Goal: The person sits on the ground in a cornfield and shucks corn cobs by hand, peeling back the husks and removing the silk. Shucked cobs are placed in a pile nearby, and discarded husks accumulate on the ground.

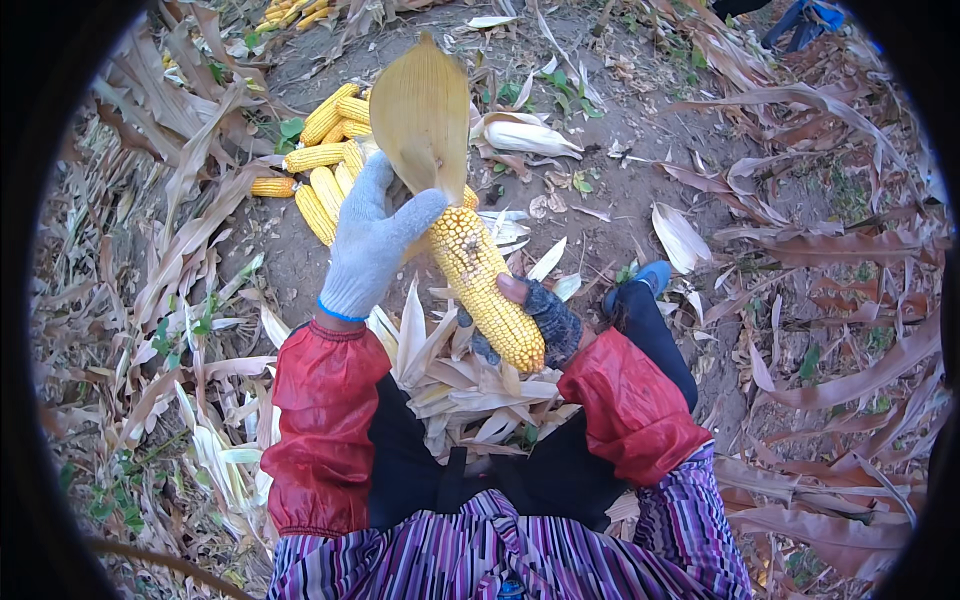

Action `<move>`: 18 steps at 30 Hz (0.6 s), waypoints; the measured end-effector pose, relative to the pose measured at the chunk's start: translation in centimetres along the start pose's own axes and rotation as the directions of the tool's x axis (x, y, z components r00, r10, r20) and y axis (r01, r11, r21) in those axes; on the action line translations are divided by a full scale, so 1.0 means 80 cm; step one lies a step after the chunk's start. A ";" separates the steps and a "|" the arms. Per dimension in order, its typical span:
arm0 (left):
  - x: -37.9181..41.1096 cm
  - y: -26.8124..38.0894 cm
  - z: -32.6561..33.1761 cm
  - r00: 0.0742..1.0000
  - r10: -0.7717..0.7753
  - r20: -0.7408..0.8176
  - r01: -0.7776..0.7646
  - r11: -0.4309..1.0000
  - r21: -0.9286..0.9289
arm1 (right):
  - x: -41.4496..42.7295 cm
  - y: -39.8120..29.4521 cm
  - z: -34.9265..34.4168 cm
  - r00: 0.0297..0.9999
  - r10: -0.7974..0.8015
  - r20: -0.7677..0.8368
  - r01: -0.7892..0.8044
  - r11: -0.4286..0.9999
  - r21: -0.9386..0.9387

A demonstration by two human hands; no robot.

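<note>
A yellow corn cob [480,277] with bared kernels slants across the middle of the view, a dark blemish near its upper end. My right hand [544,315], in a dark grey glove that leaves the thumb tip bare, grips the cob's lower part. At the top end, my left hand [375,229] in a pale grey knit glove has thumb and fingers on a dry tan husk leaf [424,112], which stands up past the cob. The left fingertips are hidden behind the husk.
Husked cobs [322,165] lie in a pile beyond my left hand. Stripped husks [480,397] cover the ground between my legs. An ear in pale husk [529,137] lies farther off. Dry corn stalks [847,247] spread along the right. My shoe [651,279] is at right.
</note>
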State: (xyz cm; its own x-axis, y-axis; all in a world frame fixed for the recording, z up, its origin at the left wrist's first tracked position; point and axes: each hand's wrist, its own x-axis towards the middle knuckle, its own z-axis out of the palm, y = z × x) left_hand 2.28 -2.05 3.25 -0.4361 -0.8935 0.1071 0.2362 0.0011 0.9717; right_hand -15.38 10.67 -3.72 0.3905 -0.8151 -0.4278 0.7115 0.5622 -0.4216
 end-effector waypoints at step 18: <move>-0.003 -0.021 0.027 0.944 0.278 0.177 -0.277 0.381 0.882 | 0.009 0.008 0.001 0.999 -0.035 0.014 0.037 0.923 -0.382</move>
State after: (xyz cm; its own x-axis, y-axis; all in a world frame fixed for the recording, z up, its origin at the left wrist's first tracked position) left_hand 0.10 -0.82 2.08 -0.4997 -0.7639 0.4083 -0.5547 0.6443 0.5265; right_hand -14.60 10.40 -4.25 0.3736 -0.8359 -0.4021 0.4483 0.5423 -0.7106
